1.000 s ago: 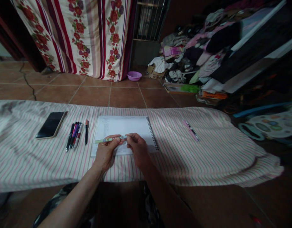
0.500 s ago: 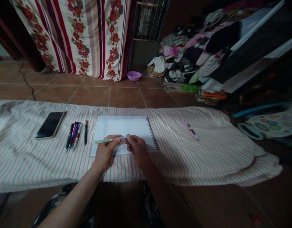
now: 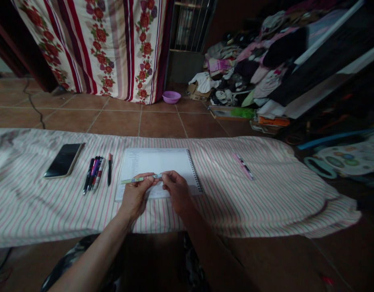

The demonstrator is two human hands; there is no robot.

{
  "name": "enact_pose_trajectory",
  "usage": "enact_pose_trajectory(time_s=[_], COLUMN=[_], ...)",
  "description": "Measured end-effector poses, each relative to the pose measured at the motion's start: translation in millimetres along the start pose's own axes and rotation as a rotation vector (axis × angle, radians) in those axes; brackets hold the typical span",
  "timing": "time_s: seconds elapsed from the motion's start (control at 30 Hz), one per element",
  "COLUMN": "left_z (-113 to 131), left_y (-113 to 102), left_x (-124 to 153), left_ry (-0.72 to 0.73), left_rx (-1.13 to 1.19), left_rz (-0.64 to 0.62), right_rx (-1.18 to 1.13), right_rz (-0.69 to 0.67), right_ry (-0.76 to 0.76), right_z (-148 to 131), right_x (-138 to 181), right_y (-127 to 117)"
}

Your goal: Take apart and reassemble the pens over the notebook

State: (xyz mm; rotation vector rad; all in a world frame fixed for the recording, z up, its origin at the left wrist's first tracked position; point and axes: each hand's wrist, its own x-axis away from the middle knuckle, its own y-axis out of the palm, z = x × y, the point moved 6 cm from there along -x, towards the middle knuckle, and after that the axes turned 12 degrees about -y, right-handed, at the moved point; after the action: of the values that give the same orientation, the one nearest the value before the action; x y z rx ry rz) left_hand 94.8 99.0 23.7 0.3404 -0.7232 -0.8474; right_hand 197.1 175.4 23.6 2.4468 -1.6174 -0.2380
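Note:
A pale green patterned pen (image 3: 138, 179) is held level above a white spiral notebook (image 3: 162, 160). My left hand (image 3: 136, 194) is closed on the pen's middle, thumb on top. At the pen's right end, the fingers of my right hand (image 3: 177, 190) pinch its tip; exactly what they grip there is partly hidden. The notebook lies open at a mostly blank page, its spiral binding on the right. Left of it lie a black pen with an orange end (image 3: 109, 172) and a bunch of several pens (image 3: 93, 174).
A striped cloth (image 3: 235, 211) covers the low table. On it, a dark-screened phone (image 3: 64, 160) lies at the left and a pink-and-black pen (image 3: 244, 166) at the right. Beyond, a purple basin (image 3: 171, 97) stands on the tiled floor near a floral curtain (image 3: 116, 52) and heaped clothes (image 3: 244, 65).
Both hands stay in nearly the same place on the pen. The fingers of my right hand have shifted slightly at its right end.

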Motion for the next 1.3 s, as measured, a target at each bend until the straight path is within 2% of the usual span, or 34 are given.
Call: enact_pose_trajectory(time_s=[0.27, 0.5, 0.83, 1.17, 1.3], left_z=[-0.4, 0.5, -0.6, -2.1, -1.7], left_y=[-0.7, 0.8, 3.0, 1.4, -0.7], left_x=[-0.4, -0.8, 1.1, 0.2, -0.8], left_ry=[-0.037, 0.027, 0.016, -0.025, -0.017], left_rx=[0.064, -0.023, -0.023, 0.050, 0.049], left_rz=[0.008, -0.024, -0.023, 0.000, -0.001], right_rx=[-0.023, -0.002, 0.102, -0.017, -0.078], right_rz=[0.006, 0.004, -0.017, -0.025, -0.036], right_ry=[-0.014, 0.170, 0.023, 0.008, 0.061], right_z=[-0.5, 4.5, -1.5, -0.5, -0.2], right_x=[0.9, 6.0, 0.6, 0.3, 2.2], right_y=[2.5, 3.8, -0.5, 1.5, 5.3])
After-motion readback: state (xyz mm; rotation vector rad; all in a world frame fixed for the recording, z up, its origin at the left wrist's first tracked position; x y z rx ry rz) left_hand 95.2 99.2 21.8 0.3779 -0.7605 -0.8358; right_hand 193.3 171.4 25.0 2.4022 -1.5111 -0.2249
